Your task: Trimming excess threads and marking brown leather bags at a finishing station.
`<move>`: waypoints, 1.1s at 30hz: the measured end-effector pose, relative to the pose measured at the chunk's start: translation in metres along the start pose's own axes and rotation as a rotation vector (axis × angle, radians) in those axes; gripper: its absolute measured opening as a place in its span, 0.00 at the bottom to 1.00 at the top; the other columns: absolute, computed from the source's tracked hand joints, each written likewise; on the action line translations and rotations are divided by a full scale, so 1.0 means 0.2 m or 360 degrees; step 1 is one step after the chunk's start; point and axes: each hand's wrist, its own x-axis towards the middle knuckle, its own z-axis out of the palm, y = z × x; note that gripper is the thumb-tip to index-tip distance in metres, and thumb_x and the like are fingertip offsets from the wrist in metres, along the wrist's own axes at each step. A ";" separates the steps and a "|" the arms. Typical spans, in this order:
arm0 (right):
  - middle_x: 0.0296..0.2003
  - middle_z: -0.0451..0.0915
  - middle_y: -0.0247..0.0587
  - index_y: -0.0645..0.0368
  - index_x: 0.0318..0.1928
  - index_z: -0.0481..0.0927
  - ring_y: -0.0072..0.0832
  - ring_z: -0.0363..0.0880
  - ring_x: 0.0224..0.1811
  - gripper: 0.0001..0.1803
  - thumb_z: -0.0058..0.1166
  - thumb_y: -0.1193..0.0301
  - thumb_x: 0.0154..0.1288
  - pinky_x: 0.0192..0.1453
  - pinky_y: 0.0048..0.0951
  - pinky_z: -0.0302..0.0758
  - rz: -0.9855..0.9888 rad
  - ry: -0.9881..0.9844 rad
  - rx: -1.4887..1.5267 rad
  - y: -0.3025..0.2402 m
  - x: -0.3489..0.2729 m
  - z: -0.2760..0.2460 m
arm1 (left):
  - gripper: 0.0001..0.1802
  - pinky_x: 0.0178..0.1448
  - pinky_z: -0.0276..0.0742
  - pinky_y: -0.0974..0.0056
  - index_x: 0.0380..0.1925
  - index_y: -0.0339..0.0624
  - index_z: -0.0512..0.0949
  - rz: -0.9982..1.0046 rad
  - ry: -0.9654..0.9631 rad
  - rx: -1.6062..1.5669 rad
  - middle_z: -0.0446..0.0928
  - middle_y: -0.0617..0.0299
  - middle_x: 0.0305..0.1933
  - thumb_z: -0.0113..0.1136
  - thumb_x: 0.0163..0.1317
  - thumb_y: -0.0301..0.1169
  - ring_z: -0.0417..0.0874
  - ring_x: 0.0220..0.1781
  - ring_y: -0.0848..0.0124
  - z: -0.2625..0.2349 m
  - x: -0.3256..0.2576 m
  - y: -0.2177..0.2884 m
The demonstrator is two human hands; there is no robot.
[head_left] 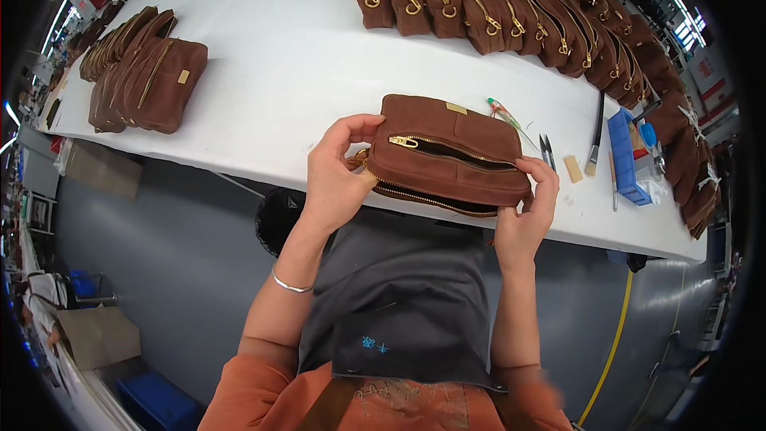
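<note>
Between my two hands is a brown pouch (pixel 447 132) with brass zippers, held at the near edge of the white table. My left hand (pixel 339 175) grips its left end, thumb below and fingers at the upper corner. The right end is pinched by my right hand (pixel 531 207). A zipper across the facing panel is partly undone, its gold pull at the left. Along the near side a second zipper gapes, showing a dark inside. A small gold plate sits at the pouch's far edge.
Several similar brown pouches (pixel 479 4) line the table's far right, and another stack (pixel 159 84) stands at the left. Right of my hands lie snips (pixel 546 152), a tan block (pixel 573 169), a brush (pixel 595 140) and a blue tray (pixel 626 158). A black-lined bin (pixel 278 222) stands below the table edge.
</note>
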 end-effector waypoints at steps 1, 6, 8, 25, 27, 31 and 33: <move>0.51 0.73 0.46 0.61 0.49 0.74 0.36 0.75 0.50 0.24 0.50 0.91 0.49 0.46 0.27 0.76 0.0003 -0.0003 0.0002 0.00 -0.01 0.01 | 0.22 0.50 0.79 0.68 0.50 0.39 0.75 0.0002 0.0025 -0.0012 0.78 0.62 0.50 0.64 0.54 0.17 0.78 0.52 0.74 0.00 -0.01 -0.01; 0.51 0.73 0.42 0.62 0.50 0.73 0.29 0.75 0.52 0.18 0.60 0.81 0.59 0.46 0.26 0.78 0.0226 -0.0008 0.0248 0.00 -0.02 -0.01 | 0.21 0.49 0.79 0.68 0.50 0.36 0.75 0.0042 0.0084 -0.0057 0.78 0.60 0.49 0.62 0.55 0.14 0.79 0.51 0.73 -0.05 0.00 -0.04; 0.51 0.73 0.40 0.62 0.50 0.73 0.27 0.75 0.52 0.18 0.60 0.81 0.60 0.46 0.26 0.78 0.0318 -0.0039 0.0313 -0.01 -0.02 -0.01 | 0.20 0.47 0.79 0.69 0.49 0.36 0.76 0.0032 0.0106 -0.0061 0.78 0.60 0.48 0.62 0.55 0.15 0.79 0.49 0.74 -0.06 0.02 -0.05; 0.43 0.73 0.39 0.65 0.46 0.76 0.26 0.75 0.42 0.13 0.59 0.81 0.59 0.36 0.24 0.77 0.0414 0.0195 0.0165 -0.03 0.05 0.07 | 0.26 0.57 0.72 0.61 0.49 0.39 0.75 0.0344 0.0150 -0.0033 0.67 0.57 0.57 0.64 0.46 0.18 0.70 0.57 0.66 0.01 -0.03 0.07; 0.42 0.73 0.40 0.64 0.46 0.76 0.27 0.75 0.42 0.13 0.58 0.82 0.59 0.35 0.24 0.76 0.0430 0.0160 0.0199 -0.03 0.07 0.07 | 0.27 0.58 0.71 0.59 0.49 0.39 0.75 0.0502 0.0176 0.0034 0.67 0.56 0.58 0.62 0.44 0.17 0.70 0.59 0.64 0.03 -0.09 0.07; 0.42 0.73 0.41 0.64 0.46 0.76 0.27 0.75 0.41 0.14 0.57 0.82 0.59 0.35 0.24 0.76 0.0338 0.0121 0.0118 -0.05 0.10 0.08 | 0.17 0.50 0.73 0.63 0.35 0.41 0.81 0.1175 0.0044 0.0763 0.77 0.58 0.45 0.61 0.41 0.18 0.78 0.48 0.61 0.08 -0.27 0.08; 0.42 0.74 0.42 0.65 0.46 0.76 0.29 0.75 0.41 0.14 0.58 0.82 0.58 0.37 0.25 0.77 0.0294 0.0114 0.0109 -0.03 0.10 0.08 | 0.12 0.49 0.74 0.64 0.32 0.41 0.83 0.1144 -0.0039 0.0902 0.78 0.62 0.35 0.65 0.43 0.21 0.78 0.39 0.63 0.20 -0.26 0.08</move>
